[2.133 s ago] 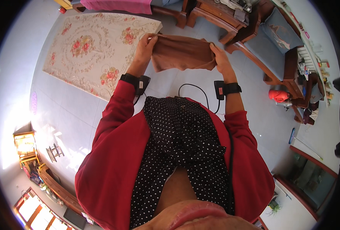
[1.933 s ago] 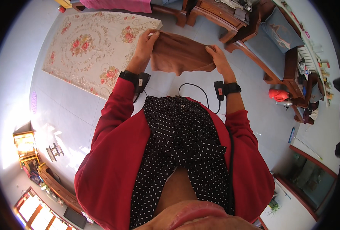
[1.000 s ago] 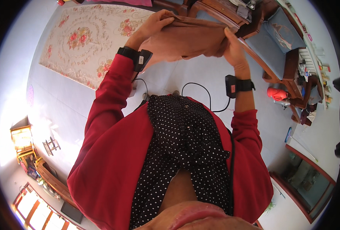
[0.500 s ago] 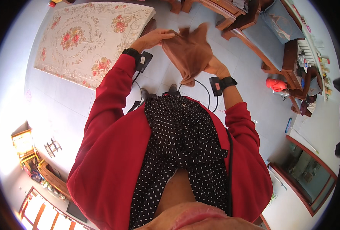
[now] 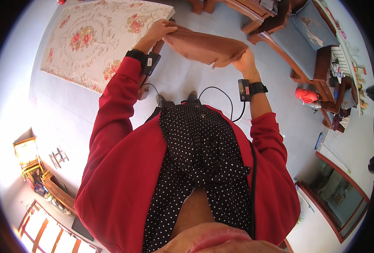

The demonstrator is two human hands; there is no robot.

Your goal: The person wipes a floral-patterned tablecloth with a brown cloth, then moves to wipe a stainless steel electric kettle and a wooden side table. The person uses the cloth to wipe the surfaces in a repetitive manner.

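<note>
A brown cloth point(image 5: 204, 45) hangs stretched in the air between my two hands, over the tiled floor. My left hand point(image 5: 161, 30) pinches its left end, close to the edge of the table covered with a floral cloth. At the other end, my right hand point(image 5: 245, 62) grips the cloth's right side, with the fingers partly hidden by the fabric. The cloth's lower edge droops a little near my right hand. Each wrist wears a black band with a small dark box, and a black cable runs from the right one.
The table with the floral tablecloth point(image 5: 107, 38) stands at the far left. At the right is a wooden sofa with blue cushions point(image 5: 299, 40), with a red thermos point(image 5: 306, 95) beside it. A small dark rack point(image 5: 58, 157) stands on the floor at left.
The cloth has gone from bunched and hanging to drawn out sideways. My left hand has moved up and left, and my right hand slightly right and up.
</note>
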